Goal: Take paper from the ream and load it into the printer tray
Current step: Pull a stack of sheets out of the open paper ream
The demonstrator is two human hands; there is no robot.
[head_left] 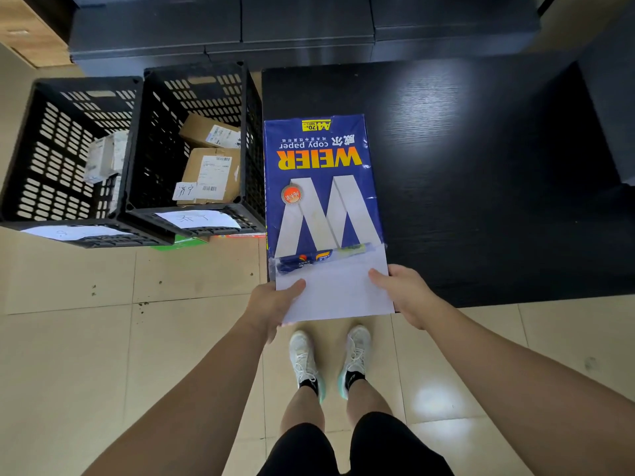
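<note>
Both hands, left [271,305] and right [405,293], grip the white paper [335,293] protruding from the blue ream [321,187] on the dark worktop [481,166], centre frame.

Two black slatted crates stand side by side on the tiled floor [86,338], just left of the dark desk [481,166]. The left crate [51,159] holds a few small pale boxes [104,156] against its right wall. The right crate [151,139] holds two brown cardboard parcels [209,156] with white shipping labels, one behind the other. A handwritten paper label [197,219] hangs on the near rim of the right crate, and another [74,231] on the near rim of the left. A green and red edge [185,241] shows under the right crate. Dark cabinets [302,29] run along the far side. White sneakers [302,359] with black socks stand on the tiles near the desk's near edge
</note>
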